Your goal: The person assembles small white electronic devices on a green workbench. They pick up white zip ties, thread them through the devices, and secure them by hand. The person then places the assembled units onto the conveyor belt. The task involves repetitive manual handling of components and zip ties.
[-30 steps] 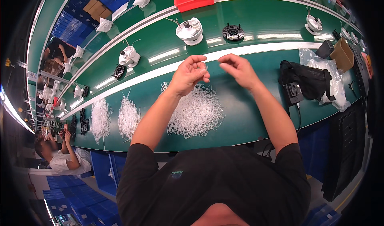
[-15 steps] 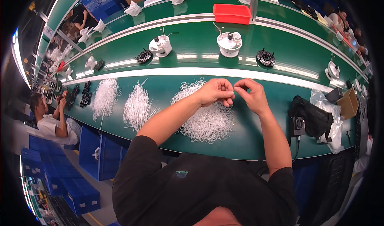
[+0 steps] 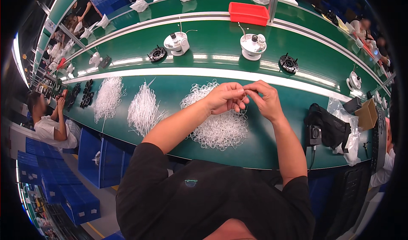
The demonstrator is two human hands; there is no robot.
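Above a heap of looped white cable ties point(image 3: 223, 131), my left hand point(image 3: 224, 98) and my right hand point(image 3: 265, 99) meet at the fingertips. Both are closed in a pinch on a thin cable tie point(image 3: 244, 97), only a sliver of which shows between the fingers. My left forearm crosses over the left side of the heap. To its left lies a pile of straight white cable ties point(image 3: 143, 108), and beyond that another white pile of ties point(image 3: 109, 97).
Black round parts point(image 3: 87, 94) lie at the bench's far left. A conveyor behind carries white camera-like housings point(image 3: 253, 46) and black ring bases point(image 3: 288, 63). A red tray point(image 3: 248, 14) stands farther back. On the right are a black bag point(image 3: 327, 125) and an open carton point(image 3: 366, 112). A co-worker point(image 3: 53, 123) sits left.
My hands have come together, the right fingertips now touching the left ones. The housings and ring bases on the conveyor appear shifted slightly right.
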